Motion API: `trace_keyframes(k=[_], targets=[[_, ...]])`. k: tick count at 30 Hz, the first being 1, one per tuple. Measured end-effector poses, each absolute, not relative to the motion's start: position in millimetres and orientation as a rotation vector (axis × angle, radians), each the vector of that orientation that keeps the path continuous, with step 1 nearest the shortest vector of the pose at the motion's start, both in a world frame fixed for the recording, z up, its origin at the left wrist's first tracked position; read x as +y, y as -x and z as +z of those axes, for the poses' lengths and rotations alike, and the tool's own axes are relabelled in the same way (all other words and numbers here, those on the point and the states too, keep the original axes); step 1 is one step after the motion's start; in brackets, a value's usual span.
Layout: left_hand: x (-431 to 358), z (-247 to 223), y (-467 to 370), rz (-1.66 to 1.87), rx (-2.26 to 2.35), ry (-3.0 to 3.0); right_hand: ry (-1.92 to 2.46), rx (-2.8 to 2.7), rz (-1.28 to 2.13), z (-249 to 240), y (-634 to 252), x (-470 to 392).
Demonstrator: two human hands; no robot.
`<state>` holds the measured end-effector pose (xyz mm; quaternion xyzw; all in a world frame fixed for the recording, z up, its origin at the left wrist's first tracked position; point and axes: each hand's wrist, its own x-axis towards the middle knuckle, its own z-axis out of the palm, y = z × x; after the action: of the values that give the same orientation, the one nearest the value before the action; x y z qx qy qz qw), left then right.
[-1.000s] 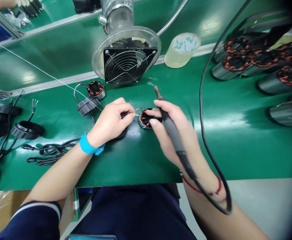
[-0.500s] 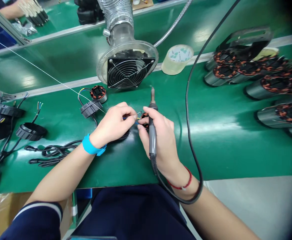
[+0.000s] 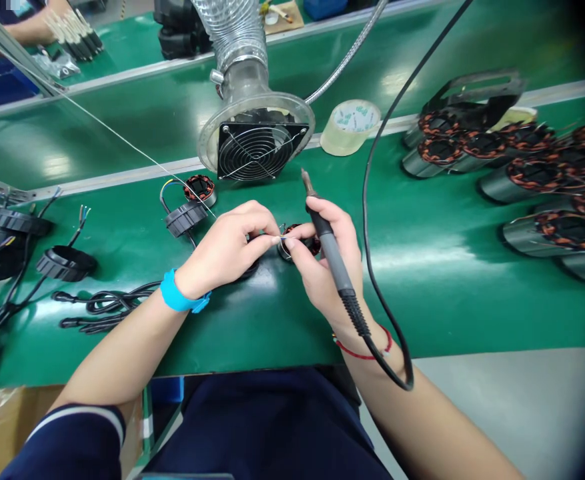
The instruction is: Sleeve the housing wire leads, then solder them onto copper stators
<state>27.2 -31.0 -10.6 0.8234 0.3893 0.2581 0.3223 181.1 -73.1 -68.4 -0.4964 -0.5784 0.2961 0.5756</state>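
In the head view, my left hand has thumb and forefinger closed on a thin wire. My right hand holds a soldering iron slanted across its palm, tip pointing up and away. The thumb and forefinger of that hand also meet at the wire, close to the left fingertips. Just behind the fingers a motor stator with copper windings sits on the bench, partly covered. A thin pale strand runs from the upper left down to my left hand, where its end is hidden.
A fume-extractor fan hangs ahead, with a tape roll beside it. Several stators stand at right. Black ring caps and cables lie left. The iron's cord loops at right. Another person's arm shows upper left.
The soldering iron has tilted from nearly upright to slanting, its handle end swinging right. My right fingers have come together at the wire by my left fingertips, and more of the stator shows.
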Motion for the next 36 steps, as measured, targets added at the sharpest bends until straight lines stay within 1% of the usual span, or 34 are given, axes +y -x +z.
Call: trace_keyframes(k=[5, 9, 15, 21, 26, 29, 33, 36], targets=[[-35.4, -9.8, -30.5, 0.556, 1.105, -2.283, 1.174, -1.443, 0.708, -66.6, -188.4, -75.5], [-36.2, -16.6, -34.1, 0.569, 1.195, -2.250, 1.259, -1.603, 0.706, -64.5, -207.8, -79.7], [-30.9, -23.9, -32.3, 0.640, 1.204, -2.163, 1.258, -1.863, 0.576, -64.2, -214.9, -72.2], [-26.6, -28.8, -31.3, 0.646, 1.199, -2.125, 1.338, -1.713, 0.489, -69.3, -202.6, -62.4], [-27.1, -30.6, -33.2, 0.668, 1.226, -2.093, 1.360, -1.580, 0.397, -67.7, -210.8, -84.1], [-27.1, -30.5, -33.9, 0.656, 1.240, -2.074, 1.300, -1.477, 0.405, -71.8, -215.5, -104.7], [-25.7, -30.9, -33.1, 0.648, 1.228, -2.036, 1.234, -1.326, 0.278, -85.7, -217.4, -126.6], [-25.1, -31.7, -32.7, 0.641, 1.230, -2.025, 1.143, -1.324, 0.256, -92.0, -218.1, -132.8]])
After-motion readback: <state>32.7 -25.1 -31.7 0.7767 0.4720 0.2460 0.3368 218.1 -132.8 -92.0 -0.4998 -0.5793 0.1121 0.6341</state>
